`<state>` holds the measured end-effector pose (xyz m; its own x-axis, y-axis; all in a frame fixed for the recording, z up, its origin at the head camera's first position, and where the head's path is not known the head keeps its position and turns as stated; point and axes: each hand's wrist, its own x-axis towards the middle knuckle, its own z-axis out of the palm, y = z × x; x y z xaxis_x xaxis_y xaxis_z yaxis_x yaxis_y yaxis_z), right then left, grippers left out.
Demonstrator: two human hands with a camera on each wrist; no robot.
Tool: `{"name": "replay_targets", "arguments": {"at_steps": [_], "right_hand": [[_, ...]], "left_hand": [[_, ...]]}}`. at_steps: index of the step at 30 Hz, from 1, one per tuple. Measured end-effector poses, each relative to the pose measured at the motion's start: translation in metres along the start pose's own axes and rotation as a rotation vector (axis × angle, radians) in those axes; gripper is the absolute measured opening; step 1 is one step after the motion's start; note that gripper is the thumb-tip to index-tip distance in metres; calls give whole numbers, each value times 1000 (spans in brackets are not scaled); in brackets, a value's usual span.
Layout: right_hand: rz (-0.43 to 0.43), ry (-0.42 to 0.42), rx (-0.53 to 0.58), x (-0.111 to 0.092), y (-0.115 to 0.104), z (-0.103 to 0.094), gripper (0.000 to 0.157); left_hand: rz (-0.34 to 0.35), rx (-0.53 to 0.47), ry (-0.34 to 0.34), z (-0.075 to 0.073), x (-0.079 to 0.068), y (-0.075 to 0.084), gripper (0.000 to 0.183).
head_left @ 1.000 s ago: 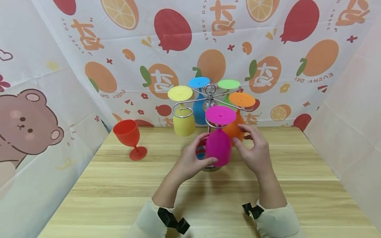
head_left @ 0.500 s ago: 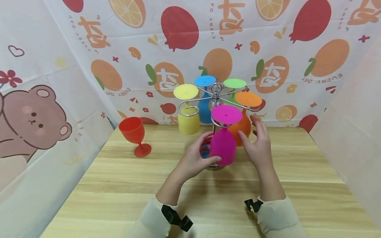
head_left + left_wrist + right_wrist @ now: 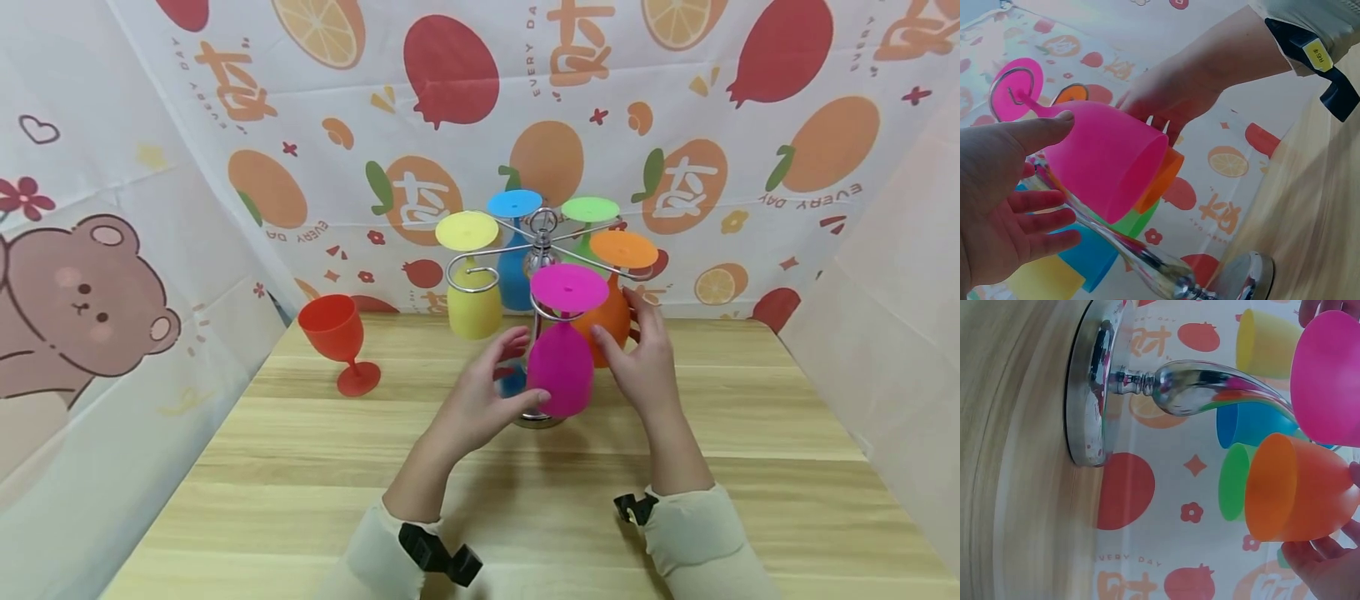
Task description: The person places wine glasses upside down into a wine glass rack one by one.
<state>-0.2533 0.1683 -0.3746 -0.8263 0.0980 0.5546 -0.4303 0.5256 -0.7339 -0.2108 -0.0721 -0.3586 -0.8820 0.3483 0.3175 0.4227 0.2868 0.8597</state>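
Note:
Plastic goblets hang upside down by their feet from a chrome rotating rack. Nearest is the pink goblet, in front of the orange goblet. My left hand is beside the pink goblet, thumb over its side near the rim, fingers spread away from it in the left wrist view. My right hand holds the orange goblet's bowl between thumb and fingers; in the right wrist view its fingertips lie along the bowl. Yellow, blue and green goblets hang farther around.
A red goblet stands upright on the wooden table at the left. The rack's round chrome base rests on the table. A fruit-print cloth hangs behind.
My left hand's fingers have loosened and drawn back a little from the pink goblet. My right hand's fingers have closed in on the orange goblet. The head view has shifted slightly.

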Motion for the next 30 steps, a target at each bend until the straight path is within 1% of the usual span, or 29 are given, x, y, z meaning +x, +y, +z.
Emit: {"name": "replay_targets", "arguments": {"at_steps": [2,7,10,13,16,19,21,24,27,30], "right_hand": [[5,-3,1,0,0,0,70],[26,-12,13,-2,2,-1,71],[35,-10,12,-4,3,-2,71],[37,-6,9,-5,3,-3,71],[36,-4,9,-5,2,-3,71],[30,-5,10,-6,1,-4,71],[20,-6,13,-7,1,-4,71],[3,-7,22,-8,1,-4,70],[-4,-6,25,-8,1,-4,69],[-6,-5,27,-8,1,-4,68]], "left_hand": [[-1,12,6,-2,-2,2,75],[-1,84,18,-10,-10,5,73],[17,155,24,-18,-17,5,71],[52,243,49,-30,-23,4,64],[96,349,94,-47,-26,0,56],[112,465,142,-69,-27,-7,53],[101,547,168,-85,-26,-11,54],[68,652,193,-109,-26,-18,56],[42,738,202,-131,-22,-28,58],[20,830,198,-152,-16,-42,62]]}}
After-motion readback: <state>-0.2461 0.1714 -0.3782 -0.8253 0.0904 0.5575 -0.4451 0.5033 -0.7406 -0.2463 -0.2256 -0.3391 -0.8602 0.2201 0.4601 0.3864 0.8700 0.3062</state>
